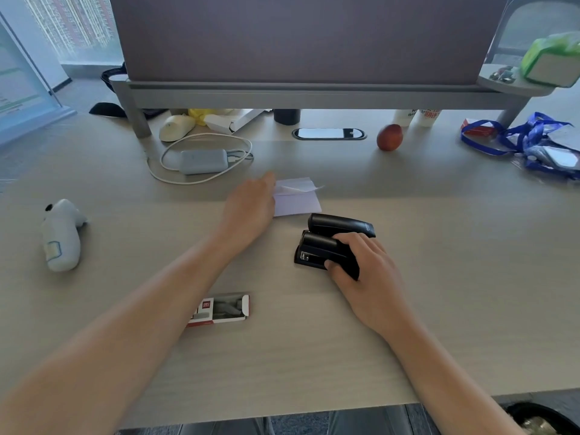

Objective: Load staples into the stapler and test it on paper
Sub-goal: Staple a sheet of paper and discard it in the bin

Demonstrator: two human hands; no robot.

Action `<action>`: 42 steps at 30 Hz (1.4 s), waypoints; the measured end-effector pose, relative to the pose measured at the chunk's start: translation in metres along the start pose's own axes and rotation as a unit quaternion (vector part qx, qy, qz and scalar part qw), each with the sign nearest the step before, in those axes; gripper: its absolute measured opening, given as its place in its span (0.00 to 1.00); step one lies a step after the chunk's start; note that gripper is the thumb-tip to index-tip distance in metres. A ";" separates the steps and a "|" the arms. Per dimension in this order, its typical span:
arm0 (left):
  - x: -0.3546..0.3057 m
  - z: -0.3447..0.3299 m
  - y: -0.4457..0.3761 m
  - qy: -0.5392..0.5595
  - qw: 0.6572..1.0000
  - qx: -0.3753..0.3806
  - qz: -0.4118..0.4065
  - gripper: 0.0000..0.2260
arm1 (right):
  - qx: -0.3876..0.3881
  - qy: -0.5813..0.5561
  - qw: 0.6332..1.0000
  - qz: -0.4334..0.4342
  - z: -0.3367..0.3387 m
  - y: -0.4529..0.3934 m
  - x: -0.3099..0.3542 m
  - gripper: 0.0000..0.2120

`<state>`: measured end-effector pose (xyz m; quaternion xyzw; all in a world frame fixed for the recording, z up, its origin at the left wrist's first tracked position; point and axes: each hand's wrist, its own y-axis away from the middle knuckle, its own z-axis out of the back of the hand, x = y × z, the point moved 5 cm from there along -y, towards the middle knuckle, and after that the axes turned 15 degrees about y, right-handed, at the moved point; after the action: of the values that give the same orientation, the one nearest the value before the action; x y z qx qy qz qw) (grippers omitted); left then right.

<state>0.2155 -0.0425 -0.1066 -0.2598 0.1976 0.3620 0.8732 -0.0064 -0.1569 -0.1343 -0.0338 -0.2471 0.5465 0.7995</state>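
A black stapler lies on the desk right of centre, its top arm swung open behind it. My right hand grips its lower body, thumb on the near side and fingers over the top. A small folded white paper lies just beyond the stapler, one flap lifted. My left hand reaches to the paper's left edge and touches it; the fingertips are hidden behind the hand. An opened red-and-white staple box with grey staple strips lies near the front, partly under my left forearm.
A white controller lies at the left. A grey charger with white cable, a mouse, a red fruit and blue lanyards line the back below the monitor shelf. The desk's front edge is near.
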 end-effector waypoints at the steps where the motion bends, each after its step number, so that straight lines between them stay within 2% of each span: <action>1: 0.000 0.002 0.001 0.007 1.000 0.004 -0.004 0.09 | -0.001 0.001 1.000 0.000 0.000 0.000 0.000 0.16; 5: -0.001 0.005 0.007 0.038 0.999 -0.004 -0.025 0.12 | -0.003 0.001 1.000 -0.001 0.001 0.000 0.000 0.15; 10: -0.006 0.027 0.007 0.113 0.988 -0.107 -0.017 0.03 | 0.001 -0.008 1.000 -0.009 0.003 0.000 0.001 0.14; 11: -0.008 0.032 0.009 0.145 0.982 -0.125 -0.007 0.04 | 0.002 -0.009 1.000 -0.011 0.004 0.000 0.001 0.13; 13: -0.009 0.041 0.016 0.220 0.963 -0.152 0.027 0.12 | 0.002 0.004 1.000 -0.019 0.006 0.000 0.003 0.11; 16: -0.016 0.052 0.035 0.303 0.934 -0.174 0.075 0.17 | 0.005 0.054 0.998 -0.031 0.008 0.000 0.005 0.16; 18: -0.021 0.058 0.048 0.355 0.912 -0.184 0.091 0.17 | 0.010 0.069 0.997 -0.038 0.009 0.001 0.006 0.17; 21: -0.028 0.063 0.066 0.449 0.865 -0.180 0.133 0.09 | 0.008 0.084 0.996 -0.034 0.012 0.005 0.010 0.18; 24: -0.034 0.063 0.084 0.530 0.816 -0.142 0.184 0.15 | -0.008 0.095 0.995 -0.041 0.022 0.014 0.016 0.16; 26: -0.036 0.066 0.096 0.552 0.797 -0.129 0.209 0.16 | -0.045 0.081 0.993 -0.069 0.034 0.024 0.016 0.16; 28: -0.038 0.068 0.106 0.566 0.785 -0.113 0.224 0.16 | -0.063 0.017 0.991 -0.120 0.044 0.036 0.013 0.14; 30: -0.038 0.068 0.113 0.572 0.781 -0.106 0.228 0.14 | -0.027 -0.096 0.980 -0.171 0.048 0.043 0.007 0.11; 32: -0.038 0.067 0.119 0.572 0.782 -0.102 0.227 0.12 | 0.023 -0.207 0.955 -0.211 0.053 0.049 0.003 0.18; 35: -0.039 0.065 0.127 0.562 0.791 -0.099 0.219 0.10 | 0.077 -0.267 0.922 -0.268 0.063 0.062 -0.002 0.25; 37: -0.041 0.064 0.131 0.541 0.810 -0.098 0.204 0.11 | 0.092 -0.308 0.900 -0.295 0.068 0.071 -0.006 0.29; 40: -0.048 0.062 0.135 0.509 0.836 -0.089 0.184 0.12 | 0.115 -0.388 0.865 -0.295 0.071 0.079 -0.007 0.20; 42: -0.054 0.061 0.138 0.501 0.843 -0.079 0.179 0.14 | 0.126 -0.412 0.855 -0.289 0.073 0.083 -0.006 0.18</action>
<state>0.0885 0.0483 -0.0725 -0.4337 0.6218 0.3470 0.5521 -0.1110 -0.1450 -0.0998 0.3687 -0.4814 0.2816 0.7437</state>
